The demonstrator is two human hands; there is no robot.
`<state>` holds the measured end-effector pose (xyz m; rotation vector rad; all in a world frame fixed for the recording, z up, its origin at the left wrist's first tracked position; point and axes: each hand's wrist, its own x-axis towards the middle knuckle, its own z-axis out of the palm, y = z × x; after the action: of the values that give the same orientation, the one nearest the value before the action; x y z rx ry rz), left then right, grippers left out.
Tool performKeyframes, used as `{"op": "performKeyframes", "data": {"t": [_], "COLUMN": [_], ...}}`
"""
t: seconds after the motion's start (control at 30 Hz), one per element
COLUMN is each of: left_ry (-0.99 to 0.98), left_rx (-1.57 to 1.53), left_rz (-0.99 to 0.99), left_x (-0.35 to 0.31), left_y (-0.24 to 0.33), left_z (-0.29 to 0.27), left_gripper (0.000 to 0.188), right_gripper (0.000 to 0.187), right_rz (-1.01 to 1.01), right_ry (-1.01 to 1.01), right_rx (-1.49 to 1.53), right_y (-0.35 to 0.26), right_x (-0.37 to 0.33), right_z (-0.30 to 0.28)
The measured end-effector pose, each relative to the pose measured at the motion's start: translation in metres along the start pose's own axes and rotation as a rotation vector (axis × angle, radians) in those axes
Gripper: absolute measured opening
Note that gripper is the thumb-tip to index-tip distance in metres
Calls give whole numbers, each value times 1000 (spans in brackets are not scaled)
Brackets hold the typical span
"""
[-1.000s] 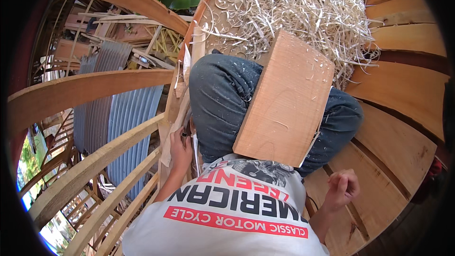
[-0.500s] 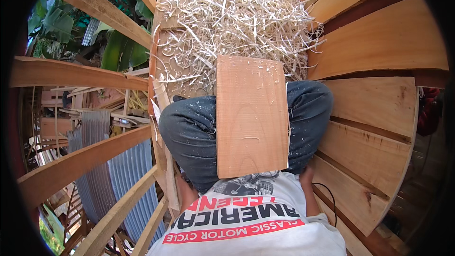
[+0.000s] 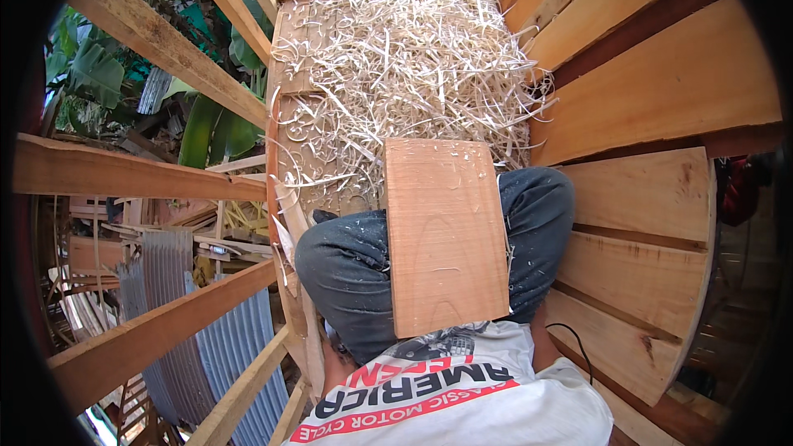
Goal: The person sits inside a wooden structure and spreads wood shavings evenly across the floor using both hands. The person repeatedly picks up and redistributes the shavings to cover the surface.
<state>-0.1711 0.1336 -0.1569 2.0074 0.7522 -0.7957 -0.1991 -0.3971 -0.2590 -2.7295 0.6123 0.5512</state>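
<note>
A flat, light-brown wooden board with visible grain lies lengthwise across my lap, over my dark jeans. A few thin curls and specks of wood cling to its face. Bare skin of my left arm shows beside my left thigh, and some of my right arm beside the right one. Both hands are out of sight, so what they touch cannot be seen. Beyond the board, a thick heap of pale wood shavings covers much of the plank floor.
Slanted wooden rails line the left side, with corrugated metal sheets and scrap timber below. Wide wooden planks wall the right. A black cable curves by my right side. Large green leaves show past the rails.
The view has shifted, so the board and my lap sit lower in the picture and more of the far railing shows. The board still rests on my lap.
</note>
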Motion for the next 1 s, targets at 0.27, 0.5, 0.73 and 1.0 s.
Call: {"op": "performKeyframes", "data": {"t": [0.27,0.5,0.73,1.0], "left_ry": [-45,-51,-58,-54], "left_rx": [31,35,64,89], "left_rz": [-40,-65,-49,-19], "left_x": [2,1,11,27], "left_y": [-6,-9,-6,-6], "left_z": [-6,-8,-11,-5], "left_gripper": [58,56,54,52], "right_gripper": [40,39,39,39], "right_rz": [109,182,260,389], "right_ry": [-40,-64,-38,101], "right_rx": [25,78,168,452], "right_y": [4,12,14,3], "right_x": [-16,-26,-40,-20], "right_z": [-21,-32,-40,-42]}}
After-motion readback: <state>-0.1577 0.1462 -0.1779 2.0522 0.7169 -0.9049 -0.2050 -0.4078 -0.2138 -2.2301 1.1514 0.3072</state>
